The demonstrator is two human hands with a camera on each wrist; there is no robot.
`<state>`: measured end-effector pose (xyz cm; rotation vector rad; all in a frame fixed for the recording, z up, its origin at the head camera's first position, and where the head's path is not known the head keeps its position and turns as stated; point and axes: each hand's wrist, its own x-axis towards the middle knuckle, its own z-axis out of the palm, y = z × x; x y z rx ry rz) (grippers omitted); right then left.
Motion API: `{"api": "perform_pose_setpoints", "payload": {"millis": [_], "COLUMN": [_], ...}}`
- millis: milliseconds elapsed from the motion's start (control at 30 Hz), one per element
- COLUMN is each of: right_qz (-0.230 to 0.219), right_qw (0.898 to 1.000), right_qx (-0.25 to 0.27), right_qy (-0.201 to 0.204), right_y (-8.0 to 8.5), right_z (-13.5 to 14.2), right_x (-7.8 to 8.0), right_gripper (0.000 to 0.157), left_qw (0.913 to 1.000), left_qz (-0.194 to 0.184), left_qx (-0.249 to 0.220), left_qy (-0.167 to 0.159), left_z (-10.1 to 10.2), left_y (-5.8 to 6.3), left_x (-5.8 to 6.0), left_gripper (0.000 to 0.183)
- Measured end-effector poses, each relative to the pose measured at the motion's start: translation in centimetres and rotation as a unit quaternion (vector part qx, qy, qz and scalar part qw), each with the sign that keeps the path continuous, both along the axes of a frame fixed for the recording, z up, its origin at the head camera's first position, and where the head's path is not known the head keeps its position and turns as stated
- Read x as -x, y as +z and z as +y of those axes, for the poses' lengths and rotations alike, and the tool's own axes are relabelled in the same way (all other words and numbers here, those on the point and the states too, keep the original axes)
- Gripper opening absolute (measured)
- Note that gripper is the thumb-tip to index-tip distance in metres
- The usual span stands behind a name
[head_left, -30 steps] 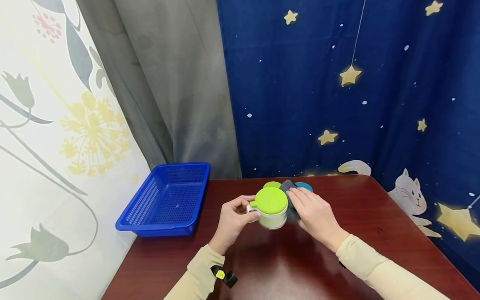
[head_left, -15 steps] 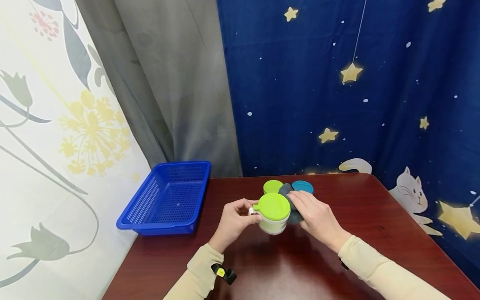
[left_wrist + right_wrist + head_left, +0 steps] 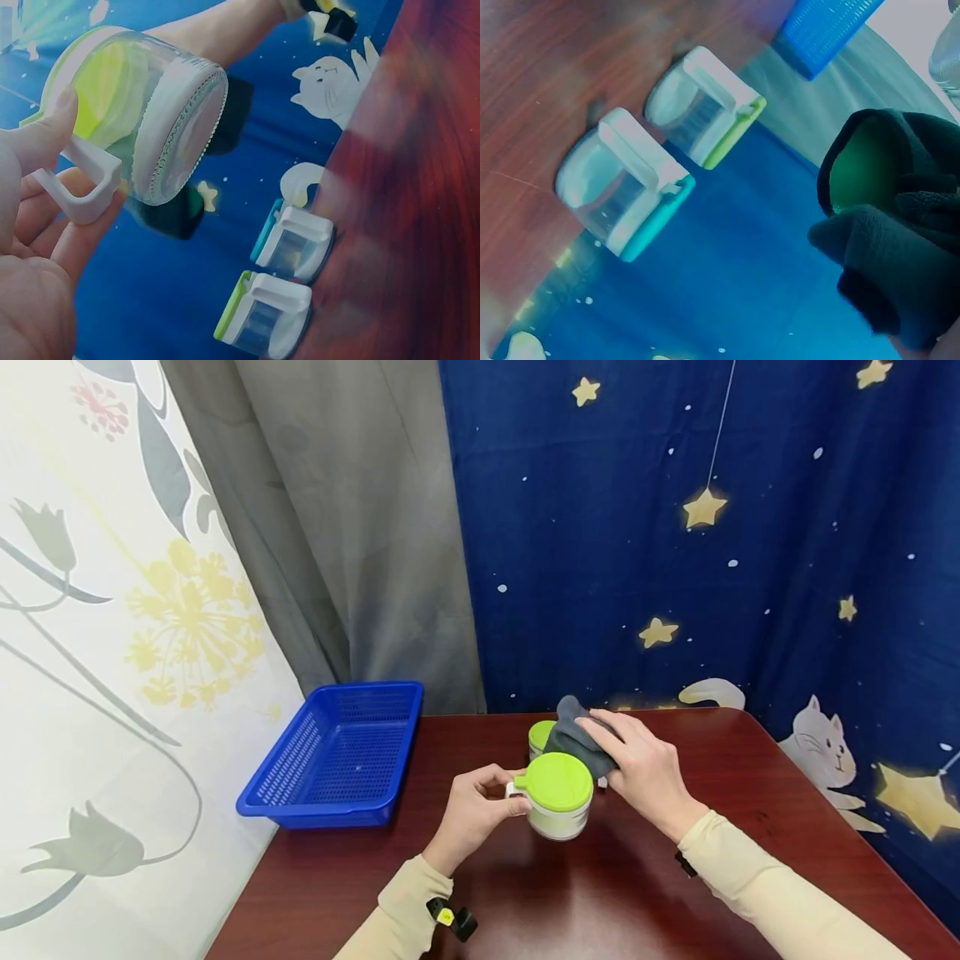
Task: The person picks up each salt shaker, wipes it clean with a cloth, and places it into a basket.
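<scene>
Pinches, with thumb and curled fingers of the left hand (image 3: 468,814), the white handle (image 3: 88,206) of a clear jar (image 3: 557,814) with a lime-green lid (image 3: 557,781). Holds it raised above the red-brown table (image 3: 592,897), with lid upward and slightly tilted. Grips, with the right hand (image 3: 645,768), a bunched dark grey cloth (image 3: 577,742), with fingers bent over its upper side, just beside the farther right edge of the lid. Cannot tell the exact place of the right thumb, nor any contact between cloth and lid. Farther out, near the far table edge, a green-lidded jar (image 3: 705,109) and, just beside it, a teal-lidded jar (image 3: 626,184), mostly hidden in the head view. Well apart, at left, a blue perforated basket (image 3: 322,815). Behind, a grey curtain (image 3: 360,527) and a navy curtain (image 3: 570,527) with yellow stars.
</scene>
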<state>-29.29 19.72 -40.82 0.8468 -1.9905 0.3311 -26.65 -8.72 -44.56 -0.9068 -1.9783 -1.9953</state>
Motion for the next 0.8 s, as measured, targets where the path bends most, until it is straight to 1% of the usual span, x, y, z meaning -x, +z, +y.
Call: {"api": "perform_pose_setpoints", "payload": {"millis": [100,167,267,367,467,533,633,700,800], "right_qz": [-0.019,-0.034,-0.065,-0.096,-0.12,-0.13,-0.125,-0.112,-0.083], "right_qw": [0.999,0.998,0.995,0.991,0.99,0.989,0.991,0.993,0.996], "right_qx": [-0.026,-0.049,-0.074,-0.077,-0.059,-0.044,-0.025,-0.013,0.006], "right_qy": [-0.006,0.003,0.024,0.044,0.051,0.048,0.046,0.043,0.04], "right_y": [-0.3,-0.9,-2.2,-3.6,-4.4,-4.5,-4.2,-3.7,-2.6], "right_z": [-0.2,-0.3,-0.4,-0.4,-0.3,-0.3,-0.2,-0.1,0.0], "right_x": [-0.1,-0.2,-0.5,-0.7,-0.8,-0.8,-0.6,-0.3,0.0], "right_gripper": [0.072,0.075,0.079,0.088,0.094,0.092,0.08,0.074,0.069], "left_qw": [1.0,0.9998,0.9993,0.9988,0.9985,0.9985,0.9989,0.9991,0.9993], "left_qz": [-0.003,-0.014,-0.027,-0.03,-0.028,-0.027,-0.023,-0.019,-0.02], "left_qx": [-0.004,-0.012,-0.027,-0.038,-0.046,-0.046,-0.04,-0.031,-0.016], "left_qy": [-0.002,-0.001,0.0,0.001,-0.003,-0.007,-0.014,-0.019,-0.026], "left_z": [0.1,0.1,-0.2,-0.3,-0.4,-0.3,-0.1,0.1,0.5], "left_y": [-0.1,-0.3,-0.2,-0.2,-0.3,-0.4,-0.5,-0.5,-0.6], "left_x": [-0.1,-0.1,-0.2,-0.2,-0.1,-0.1,-0.2,-0.3,-0.3], "left_gripper": [0.02,0.02,0.02,0.021,0.021,0.022,0.021,0.021,0.02]}}
